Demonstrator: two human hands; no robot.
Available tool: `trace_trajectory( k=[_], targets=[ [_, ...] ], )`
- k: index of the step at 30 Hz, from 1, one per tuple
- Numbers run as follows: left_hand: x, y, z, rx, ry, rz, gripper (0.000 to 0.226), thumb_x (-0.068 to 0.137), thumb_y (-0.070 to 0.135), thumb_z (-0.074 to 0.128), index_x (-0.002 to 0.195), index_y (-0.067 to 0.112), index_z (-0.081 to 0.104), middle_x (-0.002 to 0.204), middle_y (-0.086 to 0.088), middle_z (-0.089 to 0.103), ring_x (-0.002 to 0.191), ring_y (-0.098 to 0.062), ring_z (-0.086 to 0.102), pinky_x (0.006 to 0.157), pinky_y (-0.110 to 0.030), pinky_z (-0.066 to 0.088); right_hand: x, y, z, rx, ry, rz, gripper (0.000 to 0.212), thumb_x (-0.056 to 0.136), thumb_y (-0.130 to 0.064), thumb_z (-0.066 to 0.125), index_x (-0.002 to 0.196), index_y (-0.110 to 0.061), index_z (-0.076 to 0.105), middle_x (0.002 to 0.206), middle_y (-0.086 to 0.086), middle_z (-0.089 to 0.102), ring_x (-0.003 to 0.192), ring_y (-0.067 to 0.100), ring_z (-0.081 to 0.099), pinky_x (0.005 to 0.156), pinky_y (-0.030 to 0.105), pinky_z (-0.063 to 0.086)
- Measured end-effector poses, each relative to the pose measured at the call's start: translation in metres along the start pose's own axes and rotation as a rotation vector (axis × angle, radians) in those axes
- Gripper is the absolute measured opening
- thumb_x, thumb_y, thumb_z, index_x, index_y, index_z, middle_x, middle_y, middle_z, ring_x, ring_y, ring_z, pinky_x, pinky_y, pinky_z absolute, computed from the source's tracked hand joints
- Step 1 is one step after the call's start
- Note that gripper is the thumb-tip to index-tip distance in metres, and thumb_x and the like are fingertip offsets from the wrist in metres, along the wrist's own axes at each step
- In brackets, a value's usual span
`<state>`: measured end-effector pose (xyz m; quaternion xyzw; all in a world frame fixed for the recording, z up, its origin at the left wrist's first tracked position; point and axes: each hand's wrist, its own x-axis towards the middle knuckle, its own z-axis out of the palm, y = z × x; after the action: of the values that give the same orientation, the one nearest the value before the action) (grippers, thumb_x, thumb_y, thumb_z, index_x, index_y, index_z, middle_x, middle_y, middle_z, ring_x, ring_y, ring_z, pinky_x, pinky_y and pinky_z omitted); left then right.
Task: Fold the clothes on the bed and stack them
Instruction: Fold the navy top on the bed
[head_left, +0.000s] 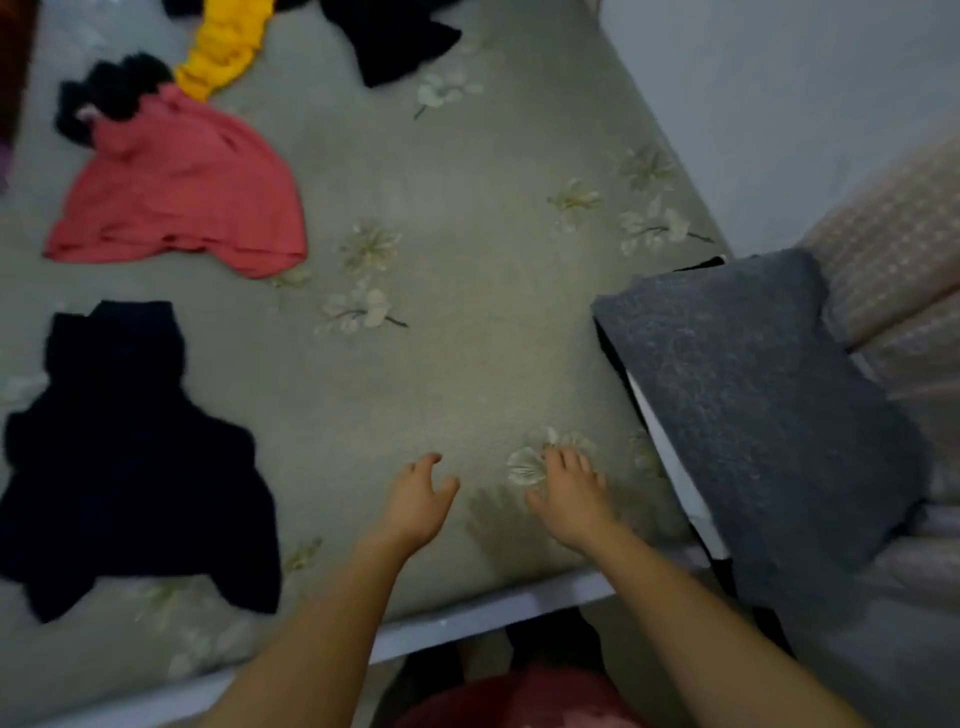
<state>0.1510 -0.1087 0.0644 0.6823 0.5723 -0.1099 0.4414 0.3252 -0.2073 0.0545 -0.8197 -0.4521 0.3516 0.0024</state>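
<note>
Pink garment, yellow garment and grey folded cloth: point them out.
pink garment (176, 208): head view, middle of its cloth.
yellow garment (226, 47): head view, its bunched middle.
grey folded cloth (753, 415): head view, top face.

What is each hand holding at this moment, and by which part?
Nothing is held. The left hand and the right hand are both open, fingers relaxed, over the bed sheet.

L grip (418, 491), R grip (569, 491): empty, fingers relaxed
</note>
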Motion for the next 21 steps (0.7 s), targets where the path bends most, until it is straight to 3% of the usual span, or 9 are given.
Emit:
trace_trajectory(
  k=[6,9,11,15,21],
  targets=[
    [-0.039,-0.173,-0.056,-0.143,0.068,-0.235,0.051,0.097,0.037,0.048,0.143,0.016,0.038,0.142,-0.012,0.043,0.126,-0.028,0.044,0.105,-0.039,0.038,0.009,-0.124,0.069,-0.126,-0.174,-0.161,0.053,0.094,-0.041,0.048,0.138,-0.014,0.035,0.141,0.009,0.039,0.131,0.026,0.033,0.105,0.04,0.03],
    [-0.047,-0.248,-0.082,-0.186,0.081,-0.336,0.05,0.097,0.034,0.047,0.142,0.013,0.039,0.125,-0.012,0.053,0.109,-0.028,0.053,0.091,-0.036,0.046,0.015,-0.185,0.105,-0.134,-0.212,-0.184,0.058,0.095,-0.042,0.047,0.143,-0.013,0.031,0.144,0.009,0.038,0.132,0.027,0.032,0.108,0.039,0.03],
    [-0.048,-0.297,-0.104,-0.206,0.093,-0.359,0.046,0.098,0.03,0.046,0.14,0.013,0.04,0.116,-0.007,0.055,0.109,-0.026,0.052,0.089,-0.032,0.042,0.018,-0.228,0.135,-0.113,-0.216,-0.169,0.058,0.094,-0.041,0.048,0.142,-0.012,0.033,0.144,0.01,0.039,0.132,0.027,0.035,0.108,0.038,0.031],
    [-0.038,-0.39,-0.147,-0.157,0.158,-0.381,0.044,0.097,0.031,0.046,0.139,0.02,0.044,0.149,-0.013,0.033,0.132,-0.03,0.035,0.109,-0.04,0.031,0.024,-0.31,0.193,-0.053,-0.282,-0.117,0.055,0.094,-0.038,0.05,0.139,-0.011,0.037,0.142,0.009,0.042,0.128,0.025,0.039,0.106,0.034,0.032],
    [0.006,-0.486,-0.224,-0.215,0.396,-0.519,0.061,0.094,0.031,0.053,0.148,0.02,0.027,0.156,-0.02,0.01,0.139,-0.037,0.017,0.111,-0.047,0.023,0.051,-0.401,0.247,-0.172,-0.278,-0.204,0.06,0.097,-0.04,0.044,0.148,-0.017,0.022,0.146,0.002,0.033,0.131,0.021,0.034,0.108,0.035,0.032]
  ],
)
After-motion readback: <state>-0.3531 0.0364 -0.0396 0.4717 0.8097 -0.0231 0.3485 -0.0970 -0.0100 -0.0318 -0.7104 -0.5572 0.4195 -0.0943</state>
